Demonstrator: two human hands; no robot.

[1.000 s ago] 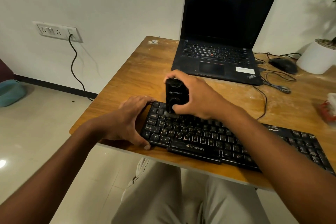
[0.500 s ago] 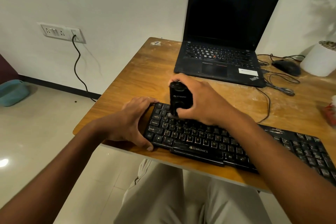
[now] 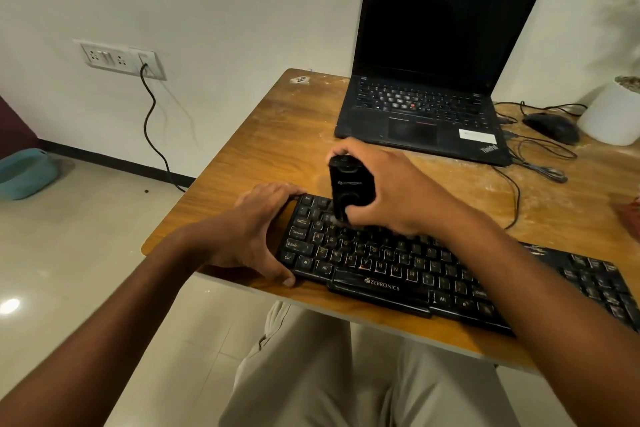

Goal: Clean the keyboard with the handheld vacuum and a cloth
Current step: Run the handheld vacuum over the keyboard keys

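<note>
Right hand (image 3: 391, 191) grip clamped on vacuum (image 3: 349, 187), left hand (image 3: 256, 229) gripping ZEBRONICS keyboard (image 3: 398, 274), ThinkPad laptop (image 3: 433, 80)

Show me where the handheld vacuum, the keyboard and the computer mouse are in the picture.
handheld vacuum (image 3: 349, 184): head view, front of its black body.
keyboard (image 3: 381, 286): head view, space bar with the brand name.
computer mouse (image 3: 552, 126): head view, top of its shell.

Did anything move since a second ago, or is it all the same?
Hardly anything. The right hand still holds the vacuum upright on the top-left keys of the keyboard; it may have shifted slightly. The left hand still grips the keyboard's left end. Nothing was picked up or let go. The laptop stayed put.
</note>
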